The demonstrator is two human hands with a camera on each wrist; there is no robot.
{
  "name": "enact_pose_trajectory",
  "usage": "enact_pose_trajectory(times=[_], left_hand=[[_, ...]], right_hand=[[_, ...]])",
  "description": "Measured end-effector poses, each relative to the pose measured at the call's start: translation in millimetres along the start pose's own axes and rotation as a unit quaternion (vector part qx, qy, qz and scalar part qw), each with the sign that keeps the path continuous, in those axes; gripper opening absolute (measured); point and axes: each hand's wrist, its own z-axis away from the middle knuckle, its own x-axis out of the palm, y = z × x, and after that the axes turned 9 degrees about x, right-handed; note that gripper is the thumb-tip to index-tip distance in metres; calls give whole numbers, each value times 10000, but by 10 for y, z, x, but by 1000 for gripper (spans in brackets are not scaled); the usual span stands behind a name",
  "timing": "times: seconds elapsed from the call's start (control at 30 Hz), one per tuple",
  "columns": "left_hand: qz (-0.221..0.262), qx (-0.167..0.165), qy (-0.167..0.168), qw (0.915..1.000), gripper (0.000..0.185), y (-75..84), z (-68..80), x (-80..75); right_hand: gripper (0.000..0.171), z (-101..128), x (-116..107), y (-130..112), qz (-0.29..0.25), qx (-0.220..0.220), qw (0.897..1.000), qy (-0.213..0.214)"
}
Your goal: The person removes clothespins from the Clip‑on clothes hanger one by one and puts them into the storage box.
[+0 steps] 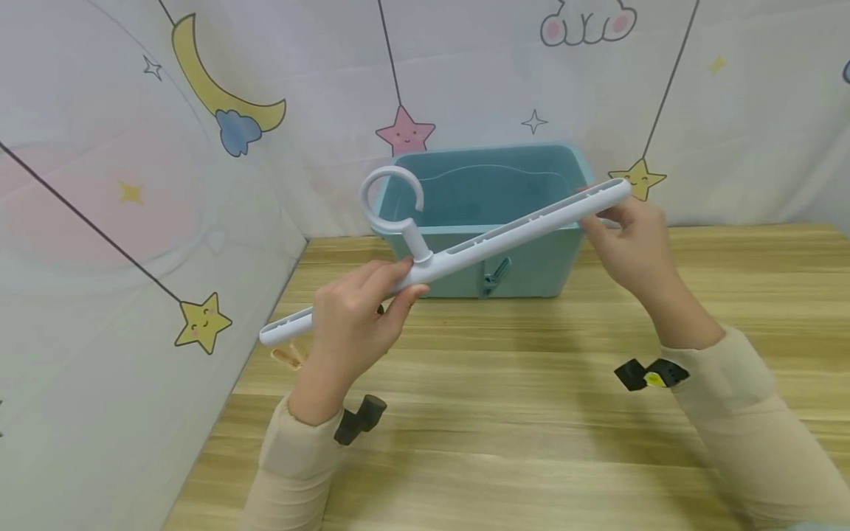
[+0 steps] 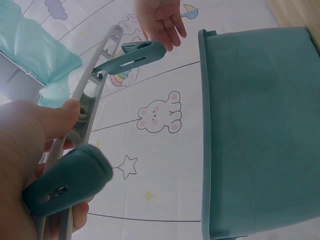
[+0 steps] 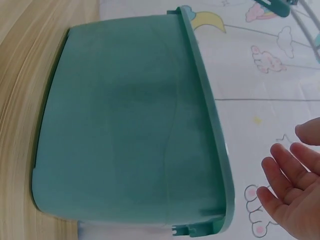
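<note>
My left hand [image 1: 355, 313] grips a white clip hanger [image 1: 524, 228] close to the base of its round hook. The hanger slants upward to the right, in front of the teal bin [image 1: 531, 258]. From the underside hang teal clips; one clip [image 2: 130, 57] is toward the far end, another clip [image 2: 70, 180] beside my left fingers. At the hanger's right end is my right hand [image 1: 634, 240], partly behind it in the head view. In the right wrist view the right hand's fingers [image 3: 282, 172] are spread and loosely bent, holding nothing.
The bin stands on a wood-grain table [image 1: 478, 428] against a printed cloth backdrop [image 1: 478, 81]. A dark latch [image 1: 496, 274] shows on its front. A small tan object [image 1: 287, 358] appears below the hanger's left end. Cloth also rises along the left side.
</note>
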Motion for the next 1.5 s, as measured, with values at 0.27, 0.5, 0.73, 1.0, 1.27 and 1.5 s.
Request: enact_pose_trajectory(times=[0.27, 0.5, 0.73, 1.0, 1.27, 1.5], left_hand=[[24, -6, 5, 10000, 42, 2, 4, 0], [35, -15, 27, 10000, 42, 3, 0, -3], [71, 16, 27, 10000, 42, -2, 2, 3], [48, 27, 24, 10000, 41, -2, 9, 15], [92, -6, -65, 9999, 39, 4, 11, 27], [97, 0, -106, 9999, 39, 7, 12, 46]], right_hand=[[20, 150, 23, -119, -278, -225, 9993, -136], [21, 295, 31, -201, -582, -34, 9973, -453], [22, 397, 86, -268, -1161, -288, 9898, -770], [25, 450, 173, -294, -1551, -431, 9821, -977], [27, 497, 261, -349, -2150, -442, 9692, -1116], [26, 518, 325, -372, -2304, -401, 9647, -1208]])
